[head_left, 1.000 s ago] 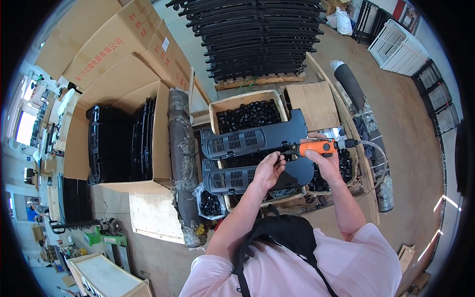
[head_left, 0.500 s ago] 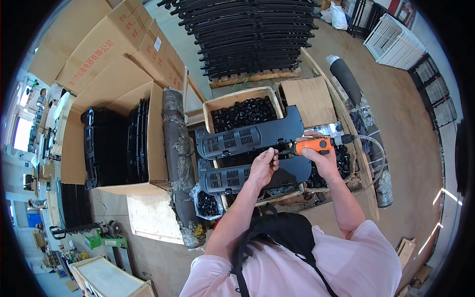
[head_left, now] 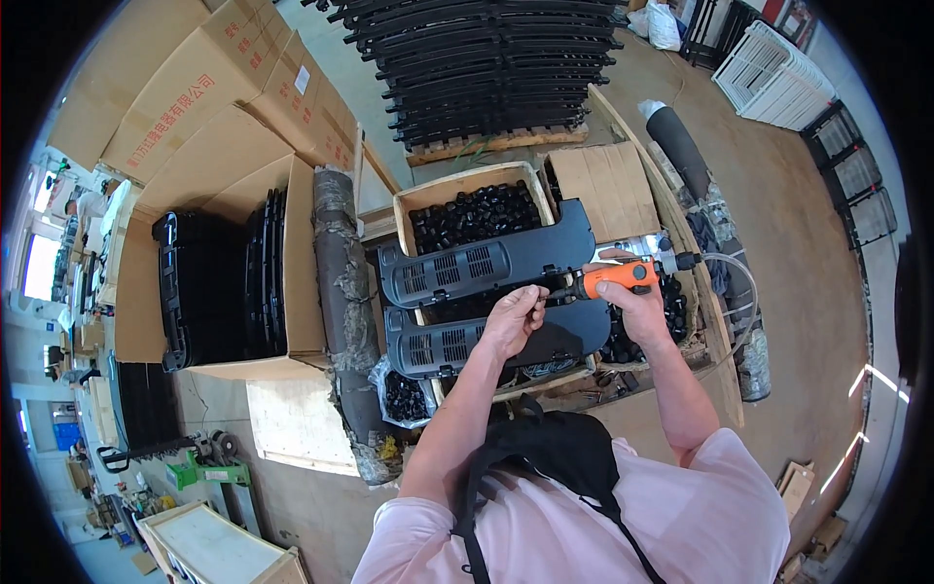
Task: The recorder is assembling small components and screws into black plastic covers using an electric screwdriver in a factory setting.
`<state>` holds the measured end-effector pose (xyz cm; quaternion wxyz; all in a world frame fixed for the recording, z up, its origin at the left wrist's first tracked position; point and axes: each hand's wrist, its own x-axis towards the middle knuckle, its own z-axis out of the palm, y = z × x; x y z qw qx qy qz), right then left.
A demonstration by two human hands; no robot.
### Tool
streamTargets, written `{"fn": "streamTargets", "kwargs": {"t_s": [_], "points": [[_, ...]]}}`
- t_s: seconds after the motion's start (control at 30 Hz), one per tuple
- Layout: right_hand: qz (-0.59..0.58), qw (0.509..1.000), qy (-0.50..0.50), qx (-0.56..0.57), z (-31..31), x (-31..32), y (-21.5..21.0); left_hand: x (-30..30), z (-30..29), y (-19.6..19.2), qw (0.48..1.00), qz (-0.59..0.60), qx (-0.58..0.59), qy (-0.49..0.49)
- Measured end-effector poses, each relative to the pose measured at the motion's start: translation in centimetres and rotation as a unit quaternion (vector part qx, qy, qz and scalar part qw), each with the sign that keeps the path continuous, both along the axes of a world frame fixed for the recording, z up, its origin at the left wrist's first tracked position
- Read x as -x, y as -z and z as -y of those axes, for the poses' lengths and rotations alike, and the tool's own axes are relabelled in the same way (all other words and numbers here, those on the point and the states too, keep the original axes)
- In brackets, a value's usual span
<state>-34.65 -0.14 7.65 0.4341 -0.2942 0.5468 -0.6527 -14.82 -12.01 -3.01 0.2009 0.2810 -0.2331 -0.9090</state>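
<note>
My right hand (head_left: 637,310) grips an orange air screwdriver (head_left: 620,279), held level with its bit toward the left. At the bit's tip my left hand (head_left: 514,319) pinches with thumb and fingers; what lies between them is too small to make out. Under both hands lie two dark grey plastic panels with vent slots, the far panel (head_left: 496,257) and the near panel (head_left: 443,348), set side by side with a gap between. A clear hose (head_left: 747,282) curves away from the driver's right end.
Beyond the panels, a wooden box (head_left: 399,209) holds many small black parts (head_left: 477,216). At left stand a dark roll (head_left: 342,282) and an open carton (head_left: 136,311) of black panels. A cardboard sheet (head_left: 605,200) lies behind right, and a wooden board (head_left: 715,360) borders the right side.
The driver has shifted slightly left, so its bit now reaches my left fingertips. The view has moved a little; the panels stay in place.
</note>
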Motion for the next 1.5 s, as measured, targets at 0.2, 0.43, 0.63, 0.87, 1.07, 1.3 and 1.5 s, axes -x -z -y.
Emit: {"fn": "streamTargets", "kwargs": {"t_s": [0.2,0.43,0.63,0.87,1.07,1.3,1.5], "points": [[0.027,0.999,0.024,-0.028,0.1,-0.1,-0.4,0.0,0.0,0.5,1.000,-0.008,0.027,0.011],[0.009,0.999,0.032,-0.033,-0.2,-0.1,-0.4,0.2,-0.1,0.7,1.000,-0.008,0.026,-0.008],[0.018,0.999,0.040,-0.028,-0.3,0.2,0.0,0.3,-0.2,0.4,0.999,-0.015,0.034,0.006],[0.021,0.998,0.041,-0.044,-0.2,0.1,-0.5,0.2,-0.2,0.5,0.997,0.002,0.073,0.017],[0.050,0.995,0.050,-0.066,-0.1,0.5,-0.4,0.7,-0.7,0.2,0.993,0.022,0.112,0.011],[0.005,0.999,0.035,-0.020,0.5,0.1,-0.2,1.2,-0.3,0.6,0.989,0.121,-0.046,-0.068],[-0.122,0.992,0.019,-0.012,2.5,-0.1,0.9,1.3,1.3,1.3,0.978,0.179,-0.088,-0.068]]}}
